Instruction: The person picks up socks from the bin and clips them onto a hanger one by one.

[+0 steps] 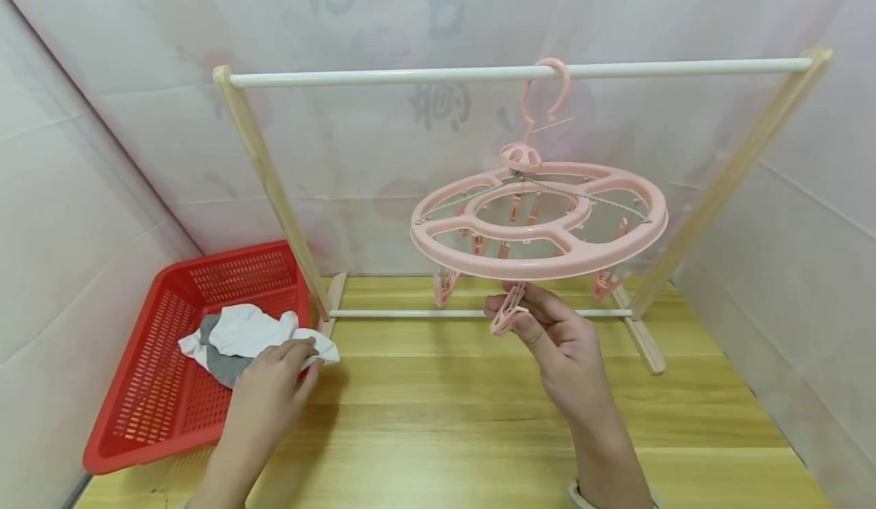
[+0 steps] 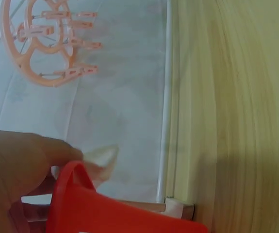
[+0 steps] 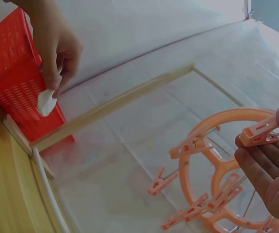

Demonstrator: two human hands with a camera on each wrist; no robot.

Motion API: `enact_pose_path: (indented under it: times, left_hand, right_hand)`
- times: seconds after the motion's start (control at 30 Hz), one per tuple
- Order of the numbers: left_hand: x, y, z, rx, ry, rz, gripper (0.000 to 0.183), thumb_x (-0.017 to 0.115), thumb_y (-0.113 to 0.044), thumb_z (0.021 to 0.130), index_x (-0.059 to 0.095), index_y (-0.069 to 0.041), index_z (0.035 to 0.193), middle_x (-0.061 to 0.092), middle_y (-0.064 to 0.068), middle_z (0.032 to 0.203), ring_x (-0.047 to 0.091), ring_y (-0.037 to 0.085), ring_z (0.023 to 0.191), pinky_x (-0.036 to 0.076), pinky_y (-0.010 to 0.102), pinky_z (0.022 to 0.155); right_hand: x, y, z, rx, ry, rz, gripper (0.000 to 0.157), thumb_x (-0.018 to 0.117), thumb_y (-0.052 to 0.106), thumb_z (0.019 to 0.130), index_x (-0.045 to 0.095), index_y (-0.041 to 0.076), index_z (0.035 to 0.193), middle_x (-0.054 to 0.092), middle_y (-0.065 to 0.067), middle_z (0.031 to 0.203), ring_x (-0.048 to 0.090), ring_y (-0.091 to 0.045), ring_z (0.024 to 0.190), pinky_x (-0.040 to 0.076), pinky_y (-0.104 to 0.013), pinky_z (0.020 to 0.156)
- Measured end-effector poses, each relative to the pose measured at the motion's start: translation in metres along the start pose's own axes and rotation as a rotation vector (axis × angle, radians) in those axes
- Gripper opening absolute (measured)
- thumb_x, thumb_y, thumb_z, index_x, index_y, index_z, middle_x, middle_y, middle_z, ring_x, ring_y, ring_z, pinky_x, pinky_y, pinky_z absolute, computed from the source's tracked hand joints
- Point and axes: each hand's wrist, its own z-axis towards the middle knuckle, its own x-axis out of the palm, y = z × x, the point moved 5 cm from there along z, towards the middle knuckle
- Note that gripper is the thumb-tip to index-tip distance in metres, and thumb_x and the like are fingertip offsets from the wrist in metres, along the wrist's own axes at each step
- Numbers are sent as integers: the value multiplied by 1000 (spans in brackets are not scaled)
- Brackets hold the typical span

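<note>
My left hand (image 1: 274,378) is over the right rim of the red basket (image 1: 153,448), pinching the end of a white sock (image 1: 325,346). More white and grey fabric (image 1: 249,330) lies under and beside these fingers, inside the basket. My right hand (image 1: 568,345) pinches a pink clothespin (image 1: 509,315) between thumb and fingers; the right wrist view shows this clothespin (image 3: 260,133) close up, with nothing in its mouth. It hangs from the front rim of a round pink drying hanger (image 1: 534,268), whose hook (image 1: 564,83) sits over a white rod.
The white rod (image 1: 383,77) spans a wooden stand with slanted posts (image 1: 263,167). A lower bar (image 1: 411,313) runs near the wooden tabletop (image 1: 438,433). Several other clothespins (image 1: 445,287) dangle below the hanger. Pale sheeting (image 1: 369,144) encloses the back and sides.
</note>
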Motion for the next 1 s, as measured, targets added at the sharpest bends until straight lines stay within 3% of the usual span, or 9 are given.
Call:
enact_pose_path:
  times: [0.13,0.27,0.33,0.43,0.57,0.67,0.83,0.93,1.0]
  left_hand:
    - [-3,3,0,28,-10,-42,17,77,-24,88,71,-15,101,71,0,100,69,29,84,56,52,65]
    - [-3,7,-2,50,53,-115,36,82,-26,82,71,-12,113,70,5,114,69,31,98,57,51,78]
    - [-3,9,-3,43,75,-155,43,85,-26,78,71,-9,115,69,8,119,69,28,98,58,47,78]
    - [-4,12,-3,20,75,-193,29,84,-22,80,73,-11,105,70,6,117,70,24,98,59,42,75]
    - [-7,16,-2,-1,19,-190,8,73,-16,91,72,-12,98,71,4,109,68,27,102,57,48,81]
    - [-11,20,-1,-18,-65,-168,4,66,-13,96,69,-11,99,70,3,93,67,26,90,55,49,75]
    - [-21,21,8,-5,-200,-181,6,63,-8,97,62,-10,91,50,-6,62,48,10,57,41,29,53]
    - [-26,20,16,1,-215,-239,4,65,-6,95,63,-7,92,48,-7,61,40,6,55,34,19,51]
    - [-28,19,22,-14,-201,-287,1,66,-5,95,65,-6,95,55,-5,65,44,3,58,36,14,53]
  right_hand:
    - [0,2,0,-4,1,1,34,43,-11,100,49,-17,133,70,-22,113,69,-24,107,54,-32,96]
    - [0,2,0,-15,8,4,34,41,-10,101,45,-21,133,69,-22,114,69,-25,108,53,-32,97]
    - [0,3,0,-18,7,2,34,41,-9,102,44,-22,133,69,-22,115,69,-24,109,53,-32,97]
    - [-1,3,0,-14,4,-4,34,41,-8,103,45,-22,133,70,-21,114,69,-24,108,54,-32,96]
    - [-1,3,0,-14,6,-27,34,38,-8,103,48,-18,134,70,-21,113,69,-24,108,54,-32,96]
    - [-1,4,-1,-20,9,-40,34,36,-8,103,49,-16,134,69,-22,112,70,-25,107,54,-33,95]
    - [-1,6,-1,-15,5,-33,34,36,-8,104,49,-15,135,69,-21,112,70,-26,107,54,-34,96]
    - [-2,7,-1,-13,1,-30,35,36,-7,104,50,-15,135,69,-22,112,70,-27,108,54,-34,96]
    - [-2,7,-1,-12,-1,-30,35,36,-8,104,50,-14,135,69,-22,112,70,-27,108,54,-34,97]
